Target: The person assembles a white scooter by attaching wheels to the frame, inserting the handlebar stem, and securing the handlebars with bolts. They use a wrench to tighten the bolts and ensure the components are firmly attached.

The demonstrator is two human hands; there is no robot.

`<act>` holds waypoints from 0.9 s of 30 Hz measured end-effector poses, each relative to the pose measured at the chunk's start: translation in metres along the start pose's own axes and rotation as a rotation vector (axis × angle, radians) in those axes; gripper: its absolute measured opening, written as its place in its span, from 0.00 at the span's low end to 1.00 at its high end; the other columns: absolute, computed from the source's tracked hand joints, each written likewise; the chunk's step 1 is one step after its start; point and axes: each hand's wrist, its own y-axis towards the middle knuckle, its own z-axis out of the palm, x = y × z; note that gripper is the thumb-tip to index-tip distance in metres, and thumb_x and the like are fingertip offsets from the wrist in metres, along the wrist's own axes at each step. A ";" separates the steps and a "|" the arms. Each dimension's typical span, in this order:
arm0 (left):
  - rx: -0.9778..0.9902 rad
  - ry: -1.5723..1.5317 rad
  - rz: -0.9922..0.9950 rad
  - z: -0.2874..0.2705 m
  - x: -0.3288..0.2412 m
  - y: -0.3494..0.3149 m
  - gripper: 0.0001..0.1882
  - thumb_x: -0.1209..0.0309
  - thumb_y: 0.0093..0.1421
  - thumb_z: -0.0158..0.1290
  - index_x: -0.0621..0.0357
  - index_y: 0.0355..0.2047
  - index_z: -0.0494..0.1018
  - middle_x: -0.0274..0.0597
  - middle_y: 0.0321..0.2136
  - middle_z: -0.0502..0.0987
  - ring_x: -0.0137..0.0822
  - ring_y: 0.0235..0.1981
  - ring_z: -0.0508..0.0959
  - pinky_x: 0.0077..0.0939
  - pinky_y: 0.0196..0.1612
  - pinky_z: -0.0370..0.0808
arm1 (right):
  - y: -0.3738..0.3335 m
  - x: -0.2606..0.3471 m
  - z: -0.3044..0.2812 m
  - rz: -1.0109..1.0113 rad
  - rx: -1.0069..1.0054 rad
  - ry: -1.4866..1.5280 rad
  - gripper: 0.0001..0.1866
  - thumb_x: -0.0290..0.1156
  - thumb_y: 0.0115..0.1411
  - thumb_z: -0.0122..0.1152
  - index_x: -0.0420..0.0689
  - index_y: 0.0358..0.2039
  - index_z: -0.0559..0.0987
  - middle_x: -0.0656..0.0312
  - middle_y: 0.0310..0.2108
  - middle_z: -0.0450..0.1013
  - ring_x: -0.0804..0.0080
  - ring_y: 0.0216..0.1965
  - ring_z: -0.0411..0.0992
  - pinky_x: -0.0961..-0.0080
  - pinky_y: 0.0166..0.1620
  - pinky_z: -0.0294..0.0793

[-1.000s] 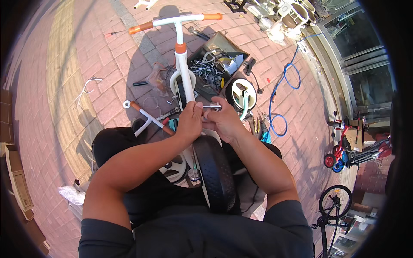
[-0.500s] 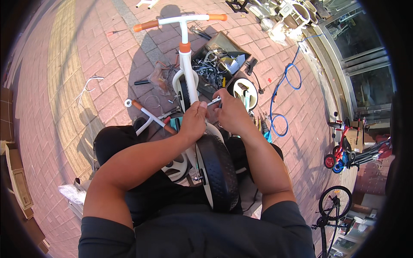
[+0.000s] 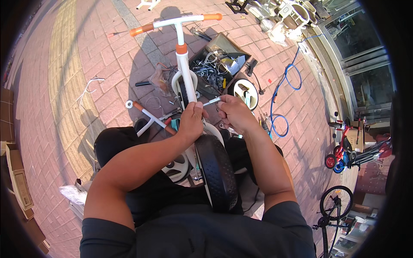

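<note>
A white balance bike [image 3: 184, 69] stands between my legs, its orange-gripped handlebar [image 3: 178, 21] at the far end and a black tyre [image 3: 215, 176] nearest me. My left hand [image 3: 192, 120] is closed round the white frame below the long tube. Just to its right, my right hand [image 3: 235, 112] pinches a slim silver metal rod-like piece [image 3: 211, 102] that points toward the frame. Its exact kind is hard to make out, and its inner end is near my left fingertips. Under the right hand shows a silver ring-ended wrench [image 3: 223, 126]; whether the hand holds it, I cannot tell.
An open toolbox [image 3: 228, 47] of loose hardware lies beyond the bike. A cream wheel [image 3: 245, 93] is beside it. A second white handlebar [image 3: 150, 116] lies to the left. A blue hose [image 3: 275, 103] loops over the brick paving at right, near a small red tricycle [image 3: 337, 155].
The bike's handlebar has shifted slightly left and toward me. My right hand has turned and drawn a little outward, showing more of the silver piece. My left hand keeps its hold.
</note>
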 end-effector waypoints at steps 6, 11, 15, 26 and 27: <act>0.018 -0.001 0.026 0.000 0.001 0.002 0.23 0.58 0.76 0.40 0.61 0.29 0.72 0.37 0.20 0.68 0.31 0.24 0.68 0.32 0.30 0.66 | -0.011 0.010 -0.021 -0.099 0.115 -0.311 0.12 0.36 0.70 0.52 0.41 0.35 0.78 0.69 0.19 0.67 0.80 0.18 0.65 0.80 0.21 0.67; 0.029 0.014 0.043 0.001 0.003 0.003 0.23 0.57 0.76 0.41 0.61 0.29 0.72 0.38 0.20 0.69 0.32 0.24 0.68 0.32 0.31 0.67 | -0.007 0.005 -0.020 -0.148 0.086 -0.276 0.16 0.41 0.71 0.55 0.44 0.31 0.79 0.71 0.16 0.65 0.82 0.19 0.63 0.80 0.23 0.64; 0.039 0.003 0.030 -0.001 0.002 0.002 0.23 0.57 0.76 0.41 0.61 0.29 0.72 0.38 0.20 0.69 0.32 0.24 0.68 0.32 0.31 0.67 | -0.005 0.005 -0.029 -0.305 0.054 -0.598 0.11 0.35 0.66 0.61 0.40 0.36 0.84 0.63 0.18 0.70 0.75 0.22 0.70 0.73 0.28 0.70; 0.088 0.095 0.030 -0.001 -0.001 0.004 0.20 0.59 0.74 0.46 0.61 0.30 0.73 0.40 0.21 0.73 0.34 0.24 0.72 0.33 0.32 0.70 | -0.001 -0.008 -0.041 -0.547 0.000 -1.264 0.15 0.22 0.51 0.65 0.46 0.40 0.88 0.50 0.32 0.80 0.48 0.37 0.78 0.60 0.40 0.76; 0.096 0.085 0.035 0.000 -0.001 0.004 0.19 0.60 0.73 0.47 0.61 0.31 0.73 0.41 0.21 0.74 0.34 0.25 0.73 0.33 0.32 0.70 | -0.001 -0.009 -0.040 -0.619 -0.047 -1.288 0.13 0.23 0.51 0.64 0.45 0.38 0.88 0.50 0.32 0.80 0.48 0.37 0.78 0.59 0.40 0.77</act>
